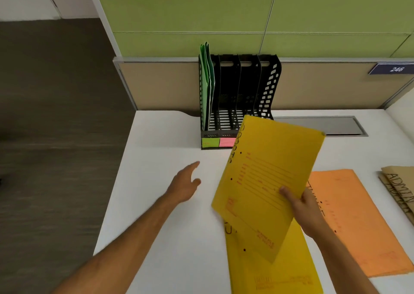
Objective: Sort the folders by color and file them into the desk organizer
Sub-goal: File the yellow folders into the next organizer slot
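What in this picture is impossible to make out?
- Head view: the organizer's two right-hand labels, hidden behind the lifted yellow folder held by the right hand.
- Writing on the green label: too small.
- Brown folders: cut off by the right edge.
- Yellow pile: cut off by the bottom edge; count unclear.

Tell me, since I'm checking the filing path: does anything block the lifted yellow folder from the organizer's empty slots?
Nothing visible does. The yellow folder in the right hand faces the organizer; the green folders fill only its leftmost slot.
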